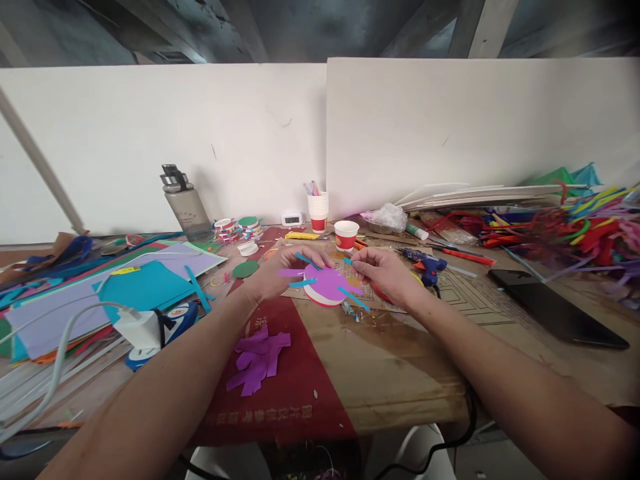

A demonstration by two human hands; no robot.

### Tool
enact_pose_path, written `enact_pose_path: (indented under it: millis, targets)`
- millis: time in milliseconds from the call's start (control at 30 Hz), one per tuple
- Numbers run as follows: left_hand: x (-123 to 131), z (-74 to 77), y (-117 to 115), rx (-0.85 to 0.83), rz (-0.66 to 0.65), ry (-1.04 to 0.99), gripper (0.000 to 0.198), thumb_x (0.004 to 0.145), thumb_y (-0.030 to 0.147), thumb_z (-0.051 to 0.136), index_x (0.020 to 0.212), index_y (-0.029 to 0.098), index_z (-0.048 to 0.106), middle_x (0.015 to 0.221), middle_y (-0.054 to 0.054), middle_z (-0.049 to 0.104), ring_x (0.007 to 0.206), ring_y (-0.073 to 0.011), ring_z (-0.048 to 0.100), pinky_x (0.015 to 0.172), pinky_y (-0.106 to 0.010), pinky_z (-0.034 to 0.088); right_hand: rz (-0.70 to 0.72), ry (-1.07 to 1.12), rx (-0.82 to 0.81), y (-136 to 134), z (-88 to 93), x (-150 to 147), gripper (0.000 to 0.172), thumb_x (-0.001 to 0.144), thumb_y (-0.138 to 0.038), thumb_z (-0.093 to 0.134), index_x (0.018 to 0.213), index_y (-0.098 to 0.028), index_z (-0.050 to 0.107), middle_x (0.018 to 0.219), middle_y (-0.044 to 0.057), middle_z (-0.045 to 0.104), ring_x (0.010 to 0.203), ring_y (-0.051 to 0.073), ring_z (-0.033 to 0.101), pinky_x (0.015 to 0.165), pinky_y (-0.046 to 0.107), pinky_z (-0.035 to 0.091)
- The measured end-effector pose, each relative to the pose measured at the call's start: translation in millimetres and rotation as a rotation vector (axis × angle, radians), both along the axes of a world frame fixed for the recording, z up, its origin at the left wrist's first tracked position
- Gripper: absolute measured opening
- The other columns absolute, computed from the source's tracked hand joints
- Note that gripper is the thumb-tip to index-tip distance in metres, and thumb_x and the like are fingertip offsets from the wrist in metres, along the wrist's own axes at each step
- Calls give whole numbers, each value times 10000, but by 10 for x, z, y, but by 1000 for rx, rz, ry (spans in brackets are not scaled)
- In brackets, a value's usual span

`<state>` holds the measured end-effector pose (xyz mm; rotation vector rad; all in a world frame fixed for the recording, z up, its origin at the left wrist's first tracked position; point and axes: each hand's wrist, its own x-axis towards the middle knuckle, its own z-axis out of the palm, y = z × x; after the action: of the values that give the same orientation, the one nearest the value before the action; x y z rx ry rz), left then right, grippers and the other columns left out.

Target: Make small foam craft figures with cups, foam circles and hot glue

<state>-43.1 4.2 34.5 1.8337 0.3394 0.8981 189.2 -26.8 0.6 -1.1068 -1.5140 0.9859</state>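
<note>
Cluttered table (395, 363): left hand (283, 268) grips purple disc (327, 283) bearing blue strips (303, 283); right hand (383, 270) pinches another, apparently unattached. Below left hand, purple strips (260, 360) lie loose.

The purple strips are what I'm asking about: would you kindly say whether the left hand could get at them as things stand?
Probably yes: nothing appears to cover the purple strips, though the left hand may first need to let go of the purple disc.
</note>
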Motion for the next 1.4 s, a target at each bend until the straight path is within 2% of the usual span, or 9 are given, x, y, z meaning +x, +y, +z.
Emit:
enact_pose_path:
  millis: [133,300,400,533,933,1100,1200,1333,1400]
  targets:
    - [-1,7,-3,38,-30,18,295,662,408,842,803,172,734,955,-125,726,949,-243,666,762,-316,498,-22,-25,153,-131,82,-28,195,778,-369,660,799,-182,608,671,-30,576,571,97,485,561,242,421]
    - [-7,9,-26,50,-11,23,329,660,449,834,808,175,727,951,-122,719,928,-234,664,760,-311,499,-93,-154,440,-295,125,-71,56,835,-240,614,854,-198,645,822,19,669,715,134,577,628,247,453]
    - [-15,0,-47,41,11,19,390,647,509,824,830,178,730,988,-129,715,925,-239,661,813,-345,500,-82,-255,570,-365,140,-80,50,852,-189,611,864,-209,655,866,26,691,775,150,613,693,263,477]
    - [-15,-21,-54,12,11,1,403,650,528,814,836,180,733,1024,-138,709,956,-254,656,814,-352,494,-59,-281,669,-406,154,-78,60,874,-178,619,879,-222,658,903,34,708,873,175,650,796,303,496]
    - [19,-39,-47,-99,-18,-97,350,614,449,861,781,174,722,933,-118,725,932,-251,675,862,-382,507,29,-269,740,-389,156,-75,111,874,-141,636,873,-243,678,872,19,720,854,169,652,787,313,502]
    - [30,-39,-45,-97,-16,-104,338,615,434,865,764,168,719,892,-108,720,896,-237,677,815,-351,513,13,-271,726,-400,160,-78,114,880,-160,636,888,-253,701,869,19,736,849,179,662,791,328,506]
    - [34,-41,-38,-86,-17,-108,286,645,391,855,759,169,716,866,-95,717,847,-209,676,745,-302,507,22,-249,701,-396,150,-78,146,874,-159,646,952,-262,713,919,17,748,883,178,673,827,331,510]
    - [34,-31,-44,-91,-40,-105,336,629,439,855,765,166,716,878,-99,717,808,-203,677,719,-300,509,42,-214,653,-388,141,-86,308,865,-161,661,1151,-272,681,948,16,743,897,171,674,891,346,506]
    - [33,-28,-50,-92,-35,-98,352,625,455,853,768,165,714,887,-101,717,816,-209,678,729,-308,511,34,-216,639,-389,144,-93,295,864,-173,663,1140,-272,691,951,21,742,889,173,673,881,349,511]
